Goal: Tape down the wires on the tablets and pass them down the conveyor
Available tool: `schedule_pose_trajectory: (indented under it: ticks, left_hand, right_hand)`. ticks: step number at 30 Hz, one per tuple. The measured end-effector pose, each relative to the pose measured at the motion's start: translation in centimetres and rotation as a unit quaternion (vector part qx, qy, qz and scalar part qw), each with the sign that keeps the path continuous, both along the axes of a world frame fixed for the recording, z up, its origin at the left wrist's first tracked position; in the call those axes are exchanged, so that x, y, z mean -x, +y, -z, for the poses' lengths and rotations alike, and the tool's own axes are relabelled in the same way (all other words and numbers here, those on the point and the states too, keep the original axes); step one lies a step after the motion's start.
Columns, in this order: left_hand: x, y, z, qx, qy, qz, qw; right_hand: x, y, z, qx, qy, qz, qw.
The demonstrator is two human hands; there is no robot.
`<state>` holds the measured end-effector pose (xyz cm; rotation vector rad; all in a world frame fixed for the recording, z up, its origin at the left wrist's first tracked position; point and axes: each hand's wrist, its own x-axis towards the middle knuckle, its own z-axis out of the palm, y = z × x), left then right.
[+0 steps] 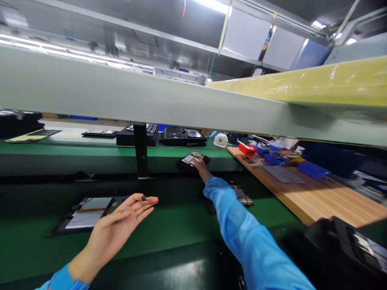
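My left hand (122,219) hovers palm up over the green belt (169,229), its fingers stretched out, with a small dark piece at the fingertips. Just left of it lies a tablet-like device (90,213) with a silver panel and an orange strip. Reaching far forward, my right hand (200,164) has its fingers on another open device (190,158) near the back of the belt; the fingers look closed on its edge. A third device (242,196) with exposed parts lies partly behind my right sleeve.
A pale beam (145,98) crosses above the belt, with a black post (140,151) below it. Black trays (183,137) stand on the back shelf. On the right are a wooden board (317,197), blue bins (313,170), a red bin (247,149) and a black stack (335,245).
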<state>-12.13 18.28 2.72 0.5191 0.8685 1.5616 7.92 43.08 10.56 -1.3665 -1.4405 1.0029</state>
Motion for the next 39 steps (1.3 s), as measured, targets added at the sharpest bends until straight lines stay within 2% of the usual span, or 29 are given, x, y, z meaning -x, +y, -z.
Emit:
schedule_pose_trajectory:
  ticks: [2, 5, 8, 12, 14, 16, 18, 21, 24, 26, 28, 30, 32, 34, 36, 39]
  left_hand:
    - [-0.2, -0.4, -0.3, -0.016, 0.022, 0.026, 0.999]
    - [-0.5, -1.5, -1.0, -0.075, 0.056, 0.100, 0.991]
    - [-1.1, -3.1, -2.2, -0.135, 0.108, 0.205, 0.963]
    - [-2.5, -5.3, -4.1, -0.247, 0.147, 0.324, 0.901]
    - [-3.5, -6.3, -5.2, -0.312, 0.146, 0.359, 0.867]
    - [-4.7, -7.2, -6.5, -0.341, 0.153, 0.379, 0.846]
    - [-6.2, -8.0, -7.8, -0.333, 0.168, 0.385, 0.844]
    - [-8.3, -9.0, -9.5, -0.315, 0.188, 0.369, 0.854]
    - [-9.2, -9.7, -9.9, -0.304, 0.227, 0.358, 0.853]
    - [-8.7, -9.5, -9.4, -0.298, 0.264, 0.354, 0.846]
    - [-7.9, -8.0, -8.1, -0.272, 0.290, 0.326, 0.858]
    - [-7.6, -4.9, -6.3, -0.204, 0.285, 0.247, 0.903]
    - [-8.8, -0.7, -4.1, -0.123, 0.254, 0.147, 0.948]
    - [-11.7, 4.1, -1.4, -0.086, 0.241, 0.079, 0.963]
    - [-15.8, 8.7, 1.7, -0.042, 0.249, 0.017, 0.968]
    - [-22.0, 14.6, 6.2, 0.010, 0.257, -0.068, 0.964]
  right_hand:
    - [-0.7, -2.5, -0.7, 0.053, -0.007, -0.137, 0.989]
    - [-2.8, -7.9, -2.0, 0.128, 0.012, -0.328, 0.936]
    - [-5.7, -14.0, -3.0, 0.170, 0.032, -0.433, 0.885]
    - [-9.5, -20.4, -2.9, 0.224, 0.068, -0.490, 0.840]
    - [-11.1, -22.8, -2.4, 0.273, 0.103, -0.510, 0.809]
    - [-12.2, -24.8, -1.9, 0.310, 0.139, -0.520, 0.784]
    - [-13.2, -26.5, -1.6, 0.319, 0.173, -0.513, 0.778]
    - [-14.4, -28.5, -1.8, 0.307, 0.209, -0.494, 0.786]
    - [-16.2, -29.6, -2.3, 0.275, 0.209, -0.487, 0.802]
    - [-17.7, -29.4, -2.4, 0.242, 0.186, -0.478, 0.823]
    - [-19.6, -27.7, -2.3, 0.196, 0.149, -0.418, 0.875]
    - [-21.6, -24.3, -2.0, 0.140, 0.116, -0.301, 0.936]
    - [-23.8, -19.6, -1.5, 0.097, 0.101, -0.181, 0.973]
    - [-26.0, -14.7, -0.8, 0.073, 0.069, -0.073, 0.992]
    - [-27.9, -10.7, 0.4, 0.072, 0.024, 0.007, 0.997]
    - [-29.8, -7.3, 2.8, 0.090, -0.049, 0.087, 0.991]
